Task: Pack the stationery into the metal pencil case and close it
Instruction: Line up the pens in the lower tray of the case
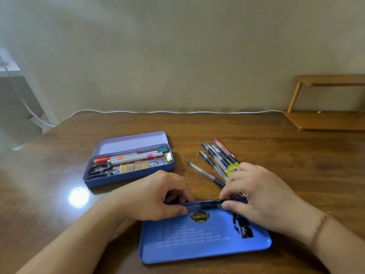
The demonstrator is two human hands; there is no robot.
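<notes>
Both hands meet over the far edge of a blue metal case (205,240) lying at six o'clock on the desk (276,147). The left hand (154,196) and the right hand (262,196) each pinch one end of a dark pen (205,205) between thumb and fingertips, their grip closed on it. Loose pens (214,161) and a yellow tape roll (233,168) lie at one o'clock. An open purple case (128,163) filled with markers and clips sits at ten o'clock.
</notes>
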